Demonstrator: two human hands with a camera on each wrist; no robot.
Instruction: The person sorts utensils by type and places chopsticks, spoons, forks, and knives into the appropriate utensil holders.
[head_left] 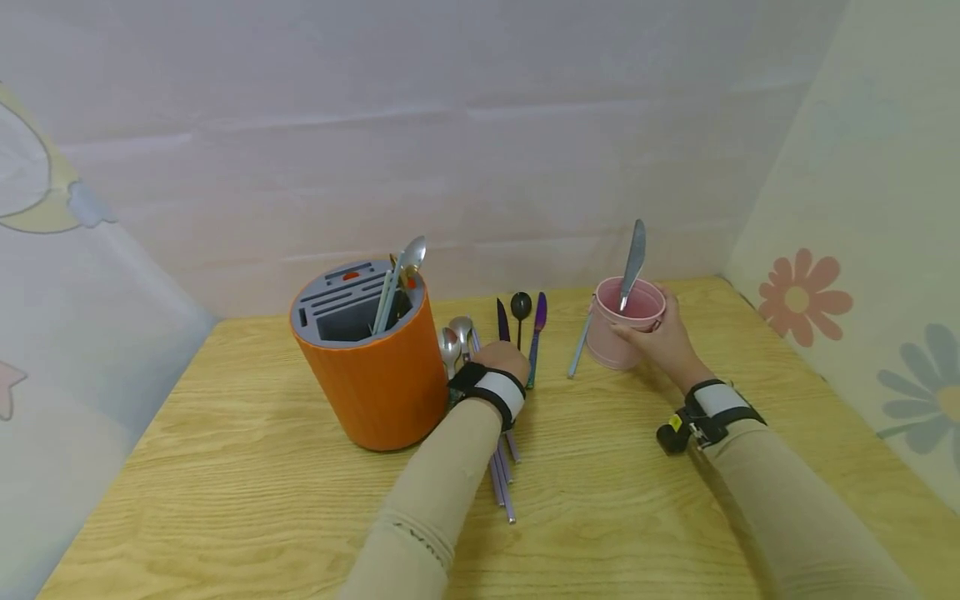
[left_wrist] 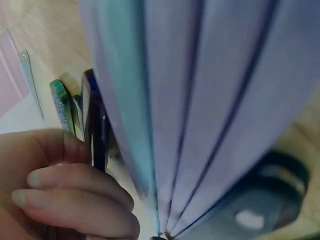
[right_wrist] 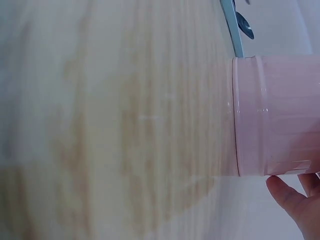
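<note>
My left hand [head_left: 501, 357] rests on a row of cutlery lying on the wooden table [head_left: 225, 500], right of an orange utensil holder [head_left: 375, 383]. In the left wrist view its curled fingers [left_wrist: 75, 200] close on a dark knife [left_wrist: 95, 130], whose blade [head_left: 502, 321] points away from the hand. Purple handles [head_left: 504, 483] stick out under the wrist. My right hand [head_left: 654, 333] grips a pink cup [head_left: 622, 329] from its right side. A silver knife [head_left: 633, 260] stands in the cup. The right wrist view shows the cup wall [right_wrist: 275, 115] and a fingertip [right_wrist: 286, 196].
The holder's grey slotted top [head_left: 341, 292] carries spoons [head_left: 408, 258]. Two silver spoons [head_left: 455, 335], a black spoon [head_left: 521, 310] and a purple knife [head_left: 537, 333] lie beside my left hand. A thin silver stick [head_left: 580, 346] lies left of the cup. Walls close the back and sides.
</note>
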